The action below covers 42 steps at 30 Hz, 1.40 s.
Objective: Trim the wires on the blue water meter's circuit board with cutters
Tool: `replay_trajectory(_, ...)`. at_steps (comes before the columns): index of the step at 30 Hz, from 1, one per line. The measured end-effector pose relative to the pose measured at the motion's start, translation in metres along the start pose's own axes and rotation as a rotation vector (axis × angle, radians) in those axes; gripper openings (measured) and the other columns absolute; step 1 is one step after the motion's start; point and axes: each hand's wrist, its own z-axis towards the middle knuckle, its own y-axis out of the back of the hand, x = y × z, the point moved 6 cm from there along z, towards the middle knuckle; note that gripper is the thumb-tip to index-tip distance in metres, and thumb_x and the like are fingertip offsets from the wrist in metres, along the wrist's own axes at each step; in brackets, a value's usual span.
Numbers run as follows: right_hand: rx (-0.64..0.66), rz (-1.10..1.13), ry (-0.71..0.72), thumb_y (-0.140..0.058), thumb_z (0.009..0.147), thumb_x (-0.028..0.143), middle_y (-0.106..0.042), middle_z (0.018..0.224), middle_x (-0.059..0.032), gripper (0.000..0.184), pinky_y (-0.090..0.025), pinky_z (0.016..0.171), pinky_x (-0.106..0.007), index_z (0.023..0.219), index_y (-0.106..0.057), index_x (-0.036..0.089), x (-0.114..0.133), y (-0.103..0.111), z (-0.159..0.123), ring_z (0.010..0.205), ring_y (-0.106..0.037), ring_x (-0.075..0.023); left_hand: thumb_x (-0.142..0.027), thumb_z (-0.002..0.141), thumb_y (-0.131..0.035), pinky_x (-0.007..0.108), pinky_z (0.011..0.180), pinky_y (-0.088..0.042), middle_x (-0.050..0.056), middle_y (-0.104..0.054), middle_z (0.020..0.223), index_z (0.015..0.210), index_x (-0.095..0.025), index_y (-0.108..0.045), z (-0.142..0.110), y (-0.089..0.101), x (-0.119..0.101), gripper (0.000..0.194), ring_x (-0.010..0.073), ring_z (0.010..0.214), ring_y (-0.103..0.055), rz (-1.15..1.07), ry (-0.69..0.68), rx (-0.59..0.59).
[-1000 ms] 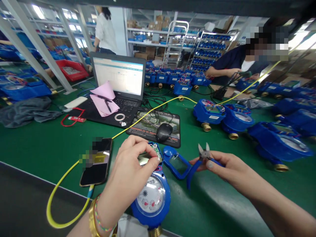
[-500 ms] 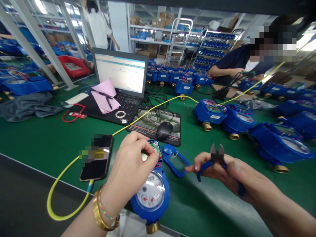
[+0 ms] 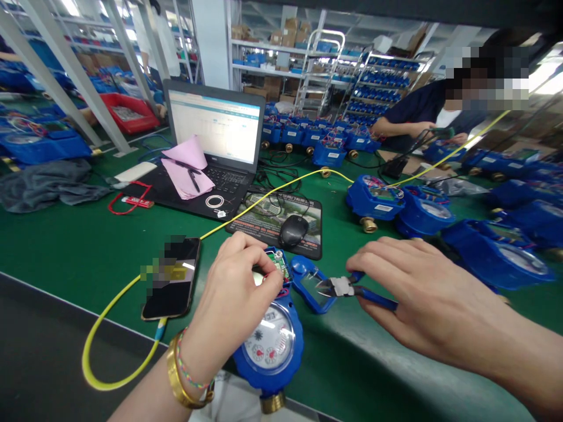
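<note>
A blue water meter (image 3: 269, 343) with a round dial and a brass fitting lies at the table's front edge. Over its electronics compartment, my left hand (image 3: 240, 284) is closed in a pinch beside the green circuit board (image 3: 278, 262). What sits between the fingertips is hidden. My right hand (image 3: 413, 287) grips blue-handled diagonal cutters (image 3: 342, 286), with their jaws pointing left toward the meter. Under the jaws lies a blue frame-shaped cover (image 3: 303, 269) with a clear window, just right of the meter.
A phone (image 3: 173, 281) on a yellow cable lies left of my left hand. Behind are a laptop (image 3: 213, 126) with pink paper, and a mouse (image 3: 294, 230) on its pad. Several blue meters (image 3: 376, 199) stand at the right. A co-worker (image 3: 422, 105) handles something across the table.
My right hand has turned over, palm now downward, and the cutters swung from pointing up to pointing left over the cover. My left hand stays in place. The person in the back moved left.
</note>
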Motion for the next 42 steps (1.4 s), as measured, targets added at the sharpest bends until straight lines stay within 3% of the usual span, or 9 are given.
replay_trajectory(12, 0.004, -0.17, 0.05, -0.057, 0.075, 0.021, -0.057, 0.081, -0.0085, 0.009, -0.035, 0.062, -0.034, 0.083, -0.06, 0.018, 0.008, -0.006, 0.017, 0.073, -0.05, -0.0237, -0.008, 0.075, -0.061, 0.032, 0.079, -0.039, -0.001, -0.054, 0.086, 0.062, -0.02, -0.057, 0.001, 0.001, -0.001, 0.018, 0.0168, 0.092, -0.054, 0.022, -0.005, -0.001)
replay_trajectory(26, 0.078, -0.076, -0.053, -0.061, 0.076, 0.022, -0.057, 0.083, -0.0071, 0.012, -0.036, 0.063, -0.034, 0.087, -0.06, 0.017, -0.005, -0.017, 0.017, 0.076, -0.053, -0.0253, -0.015, 0.079, -0.056, 0.033, 0.079, -0.038, 0.0, -0.053, 0.087, 0.066, -0.02, -0.056, 0.001, 0.001, -0.002, 0.014, 0.0188, 0.094, -0.053, 0.035, -0.061, 0.02)
replay_trajectory(29, 0.065, 0.07, -0.086, -0.059, 0.077, 0.019, -0.058, 0.086, -0.0094, 0.016, -0.039, 0.064, -0.035, 0.092, -0.06, 0.015, -0.008, -0.026, 0.021, 0.078, -0.053, -0.0257, -0.015, 0.079, -0.056, 0.032, 0.08, -0.037, 0.0, -0.053, 0.087, 0.066, -0.02, -0.056, 0.001, 0.001, -0.003, 0.014, 0.0182, 0.094, -0.053, 0.041, -0.068, 0.028)
replay_trajectory(35, -0.164, 0.792, -0.126, -0.055, 0.077, 0.013, -0.06, 0.081, -0.0045, 0.014, -0.043, 0.068, -0.027, 0.091, -0.058, 0.015, -0.004, -0.047, 0.038, 0.075, -0.054, -0.0166, -0.016, 0.079, -0.055, 0.031, 0.082, -0.037, -0.001, -0.052, 0.089, 0.072, -0.021, -0.056, 0.0, 0.003, -0.003, 0.009, 0.0167, 0.095, -0.052, 0.064, -0.083, 0.038)
replay_trajectory(37, -0.199, 0.929, -0.114, -0.057, 0.076, 0.012, -0.06, 0.08, -0.0037, 0.013, -0.042, 0.069, -0.027, 0.089, -0.059, 0.015, -0.001, -0.056, 0.043, 0.074, -0.054, -0.0156, -0.018, 0.078, -0.058, 0.03, 0.082, -0.037, -0.002, -0.053, 0.093, 0.081, -0.022, -0.056, -0.001, 0.004, -0.004, 0.005, 0.0165, 0.095, -0.051, 0.084, -0.086, 0.062)
replay_trajectory(42, -0.229, 1.135, -0.092, -0.062, 0.078, 0.014, -0.058, 0.076, -0.0012, 0.003, -0.041, 0.066, -0.023, 0.079, -0.059, 0.014, 0.003, -0.071, 0.049, 0.069, -0.053, -0.0123, -0.018, 0.077, -0.058, 0.025, 0.084, -0.038, -0.004, -0.053, 0.1, 0.099, -0.025, -0.052, -0.001, 0.006, -0.005, 0.023, 0.0137, 0.098, -0.05, 0.142, -0.113, 0.104)
